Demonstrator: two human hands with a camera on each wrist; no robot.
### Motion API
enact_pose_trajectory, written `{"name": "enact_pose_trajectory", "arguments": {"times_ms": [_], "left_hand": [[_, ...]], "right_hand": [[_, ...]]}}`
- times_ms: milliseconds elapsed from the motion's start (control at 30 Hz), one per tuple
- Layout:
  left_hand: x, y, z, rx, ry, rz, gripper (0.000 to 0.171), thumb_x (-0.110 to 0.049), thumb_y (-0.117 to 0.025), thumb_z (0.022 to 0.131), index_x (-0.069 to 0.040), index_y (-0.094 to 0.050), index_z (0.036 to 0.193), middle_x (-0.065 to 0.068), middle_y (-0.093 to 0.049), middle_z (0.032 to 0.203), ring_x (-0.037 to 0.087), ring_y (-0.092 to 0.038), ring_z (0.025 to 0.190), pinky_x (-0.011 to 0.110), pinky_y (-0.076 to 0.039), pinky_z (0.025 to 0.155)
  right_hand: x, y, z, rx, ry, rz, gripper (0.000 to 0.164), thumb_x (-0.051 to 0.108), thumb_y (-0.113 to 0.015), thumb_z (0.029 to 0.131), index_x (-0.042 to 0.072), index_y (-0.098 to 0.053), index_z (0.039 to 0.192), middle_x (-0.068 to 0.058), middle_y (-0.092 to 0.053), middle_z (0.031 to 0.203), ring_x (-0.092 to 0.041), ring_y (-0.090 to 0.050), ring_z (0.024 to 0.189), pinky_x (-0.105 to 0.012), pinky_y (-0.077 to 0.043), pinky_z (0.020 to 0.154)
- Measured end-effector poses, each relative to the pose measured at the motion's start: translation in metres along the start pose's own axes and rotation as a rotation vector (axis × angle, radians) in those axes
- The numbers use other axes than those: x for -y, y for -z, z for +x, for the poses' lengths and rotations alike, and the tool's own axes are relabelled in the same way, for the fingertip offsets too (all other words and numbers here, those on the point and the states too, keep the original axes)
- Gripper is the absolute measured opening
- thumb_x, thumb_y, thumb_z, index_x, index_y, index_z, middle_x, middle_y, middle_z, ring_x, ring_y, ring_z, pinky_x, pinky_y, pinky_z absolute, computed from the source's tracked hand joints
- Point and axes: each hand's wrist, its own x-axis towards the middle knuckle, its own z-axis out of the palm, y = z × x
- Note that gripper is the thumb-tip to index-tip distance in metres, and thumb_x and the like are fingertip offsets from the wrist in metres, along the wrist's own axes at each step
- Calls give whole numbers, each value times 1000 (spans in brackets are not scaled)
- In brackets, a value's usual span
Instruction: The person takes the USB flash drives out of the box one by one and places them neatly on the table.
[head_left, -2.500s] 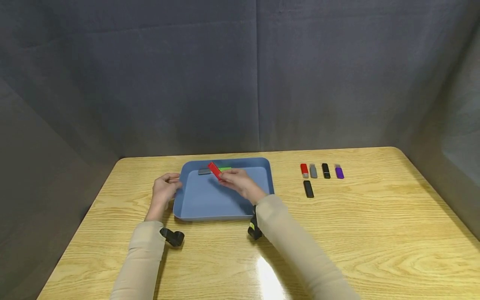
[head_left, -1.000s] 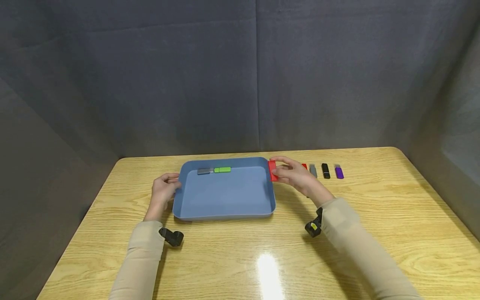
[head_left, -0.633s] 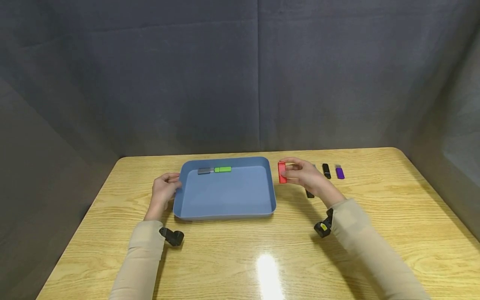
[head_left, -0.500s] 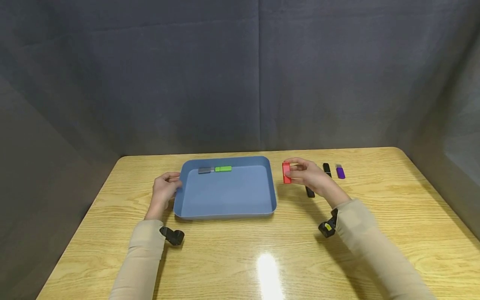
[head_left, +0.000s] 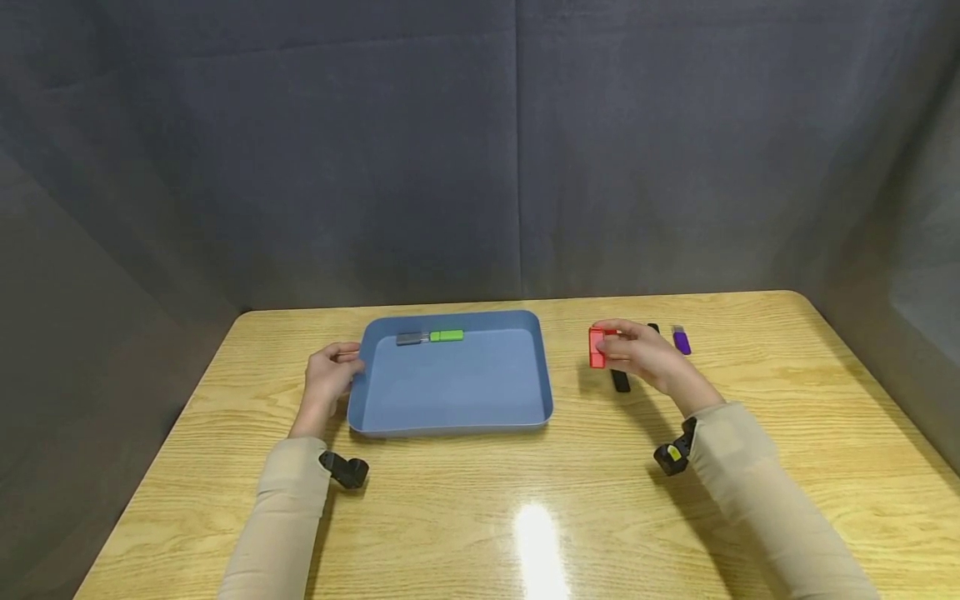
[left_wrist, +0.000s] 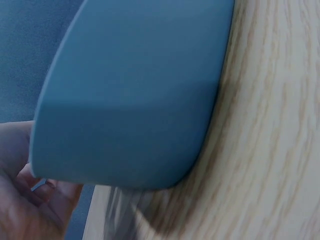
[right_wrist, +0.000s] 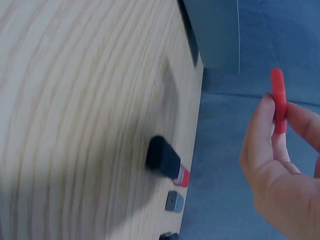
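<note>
My right hand (head_left: 648,358) pinches a red USB stick (head_left: 596,347) between thumb and fingers, raised above the table right of the blue tray (head_left: 457,383). Edge-on in the right wrist view, the red stick (right_wrist: 279,100) looks thin and flat. My left hand (head_left: 327,383) grips the tray's left wall, its fingers partly hidden behind that wall in the left wrist view. Inside the tray, near the back wall, a grey USB stick (head_left: 409,338) and a green one, the green USB stick (head_left: 447,336), lie end to end.
Around and beneath the right hand lie a black USB stick (head_left: 621,381), a second red stick (right_wrist: 183,177), a grey stick (right_wrist: 174,201) and another black stick (head_left: 653,327), partly covered. A purple stick (head_left: 681,340) lies farther right. Dark cloth (head_left: 375,167) hangs behind the table.
My right hand has carried the red USB stick from over the tray, past its right wall, to above the sticks on the table. My left hand has stayed at the tray's left side.
</note>
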Motion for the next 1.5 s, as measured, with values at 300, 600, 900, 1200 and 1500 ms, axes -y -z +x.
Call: {"name": "enact_pose_trajectory", "arguments": {"times_ms": [300, 600, 900, 1200, 1500], "left_hand": [[-1, 0, -1, -4, 1, -1, 43, -1, -53, 83, 2, -56, 126, 11, -57, 108, 4, -53, 73, 18, -50, 59], [-1, 1, -2, -1, -6, -10, 42, 0, -53, 84, 4, -56, 125, 9, -57, 104, 2, -53, 70, 16, -49, 57], [-1, 1, -2, 7, -8, -20, 43, 1, -52, 83, 5, -56, 125, 6, -56, 99, 1, -53, 67, 15, -49, 56], [-1, 1, -2, 9, -8, -15, 43, 1, -53, 82, 5, -56, 126, 7, -57, 100, 1, -53, 68, 15, -48, 56], [-1, 1, -2, 10, -11, -27, 43, 1, -53, 83, 5, -56, 126, 7, -56, 101, 1, -53, 67, 16, -49, 56]], "right_hand": [[-5, 19, -7, -30, -33, -2, 59, 9, -49, 97, -7, -21, 145, 8, -55, 99, 1, -62, 86, -16, -53, 81], [-12, 34, -13, -15, -56, -5, 64, 5, -49, 97, -10, -14, 147, -8, -47, 118, 1, -63, 89, -19, -54, 85], [-17, 42, -19, -43, -110, -72, 63, 3, -54, 93, -10, -21, 145, -3, -50, 109, 1, -61, 86, -19, -54, 83], [-21, 48, -21, -56, -131, -92, 65, 2, -56, 92, -11, -20, 145, 6, -58, 99, 0, -64, 84, -21, -55, 81], [-27, 52, -21, -39, -158, -56, 65, -1, -58, 90, -11, -22, 142, 9, -60, 94, -1, -65, 82, -22, -56, 78]]}}
